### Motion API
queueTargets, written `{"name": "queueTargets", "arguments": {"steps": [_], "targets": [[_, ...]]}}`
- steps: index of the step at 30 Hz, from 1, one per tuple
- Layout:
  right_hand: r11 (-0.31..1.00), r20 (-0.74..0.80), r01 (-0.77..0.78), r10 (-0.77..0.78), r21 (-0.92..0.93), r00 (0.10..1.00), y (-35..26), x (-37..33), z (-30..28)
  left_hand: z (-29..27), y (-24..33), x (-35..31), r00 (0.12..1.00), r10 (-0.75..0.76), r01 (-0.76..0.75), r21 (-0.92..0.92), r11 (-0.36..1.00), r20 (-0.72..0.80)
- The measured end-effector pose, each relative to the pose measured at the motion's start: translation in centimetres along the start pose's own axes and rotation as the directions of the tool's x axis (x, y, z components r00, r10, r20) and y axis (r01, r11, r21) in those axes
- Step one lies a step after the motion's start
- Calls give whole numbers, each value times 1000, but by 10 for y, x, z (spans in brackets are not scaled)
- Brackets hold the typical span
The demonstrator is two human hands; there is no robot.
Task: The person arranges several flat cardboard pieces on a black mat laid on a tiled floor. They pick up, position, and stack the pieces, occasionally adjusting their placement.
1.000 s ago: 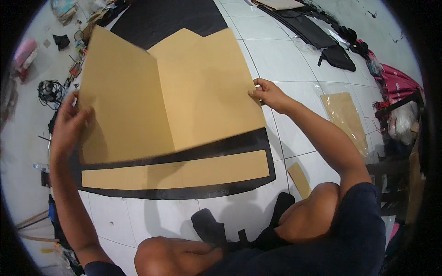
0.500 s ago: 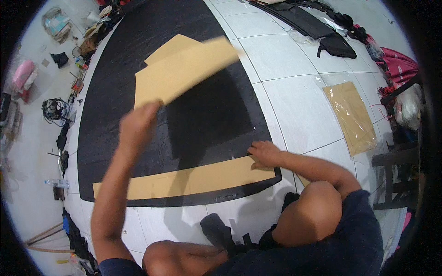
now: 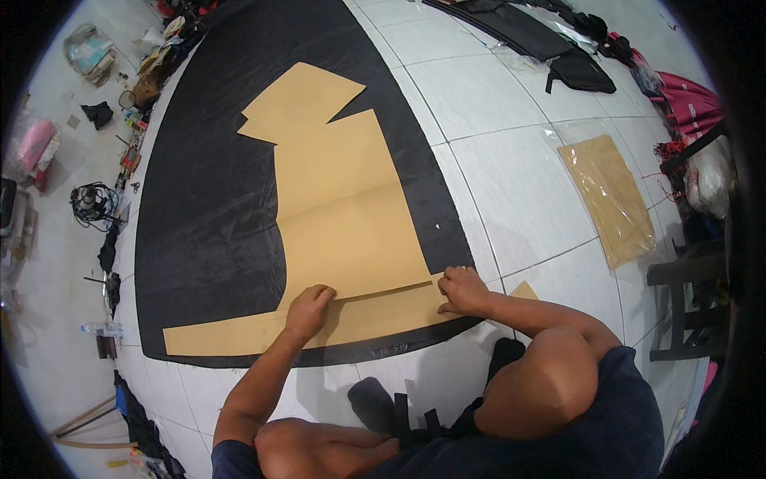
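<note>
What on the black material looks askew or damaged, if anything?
The brown piece at the far end of the large brown sheet looks askew: it sits turned, its edges out of line with the sheet's. The sheet's near edge also overlaps the long brown strip. I see no damage.

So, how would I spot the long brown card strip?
Find the wide black sheet on the white tiles. Along its near edge, with the right hand at one end, lies the long brown card strip, slimmer than the broad brown card panel overlapping it.

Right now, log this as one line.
left hand: at near edge of brown sheet | right hand: at right end of brown strip | beneath: black sheet
</note>
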State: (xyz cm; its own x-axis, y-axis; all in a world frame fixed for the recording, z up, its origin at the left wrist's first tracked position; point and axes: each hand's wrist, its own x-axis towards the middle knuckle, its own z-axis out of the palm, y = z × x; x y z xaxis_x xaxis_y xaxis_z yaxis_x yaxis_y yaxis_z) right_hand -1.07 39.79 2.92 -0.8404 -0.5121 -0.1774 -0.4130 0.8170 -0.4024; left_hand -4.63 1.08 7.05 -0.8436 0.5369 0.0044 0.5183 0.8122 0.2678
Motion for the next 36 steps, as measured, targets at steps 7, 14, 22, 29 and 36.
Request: {"name": "queueTargets", "arguments": {"steps": [7, 14, 22, 29, 36], "targets": [[998, -6, -38, 39, 56, 999, -18, -11, 8, 13, -3, -23, 990, -44, 62, -136, 989, 133], [1000, -157, -14, 15, 9, 987, -22, -13, 4, 12, 9, -39, 985, -145, 159, -173, 972, 90], [969, 59, -235, 239, -69, 969, -5, 6, -32, 11, -23, -75, 908, -418, 417, -118, 901, 16], [983, 46, -175, 178, -63, 983, 3, 9, -32, 17, -37, -108, 821, -570, 568, -134, 812, 30], [943, 312, -256, 183, 211, 932, 6, 10, -26, 28, -62, -123, 799, -594, 602, -134, 787, 94]]}}
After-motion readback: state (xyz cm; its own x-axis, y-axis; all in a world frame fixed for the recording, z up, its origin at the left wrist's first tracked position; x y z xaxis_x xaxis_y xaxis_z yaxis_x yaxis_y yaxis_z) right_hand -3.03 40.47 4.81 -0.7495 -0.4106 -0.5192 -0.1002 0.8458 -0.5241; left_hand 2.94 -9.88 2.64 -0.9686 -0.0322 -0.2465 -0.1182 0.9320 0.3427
